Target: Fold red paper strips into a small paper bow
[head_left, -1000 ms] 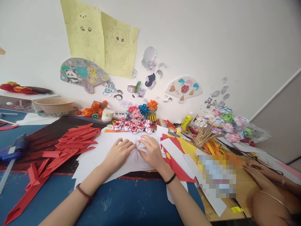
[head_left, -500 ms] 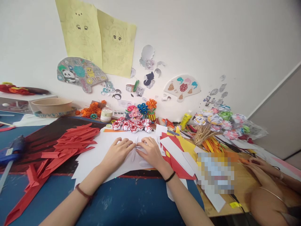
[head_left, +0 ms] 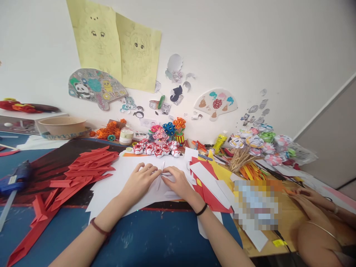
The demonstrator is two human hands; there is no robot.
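My left hand (head_left: pixel 139 181) and my right hand (head_left: pixel 178 182) rest side by side on a sheet of white paper (head_left: pixel 116 181) on the blue table. Their fingertips meet at a raised crease in a small folded white piece (head_left: pixel 162 171) and pinch it from both sides. The fingers of both hands are curled and pressed down on the fold. A dark band sits on each wrist.
A pile of folded red paper strips (head_left: pixel 83 168) lies left of the sheet, a blue glue gun (head_left: pixel 15 177) beyond it. Red, white and yellow sheets (head_left: pixel 211 181) lie to the right. Paper flowers (head_left: pixel 155 148) line the wall. Another person's hands (head_left: pixel 308 205) rest at the right edge.
My fingertips have drawn closer together on the crease, and the white fold stands a little higher between them. The other person's hands shifted slightly.
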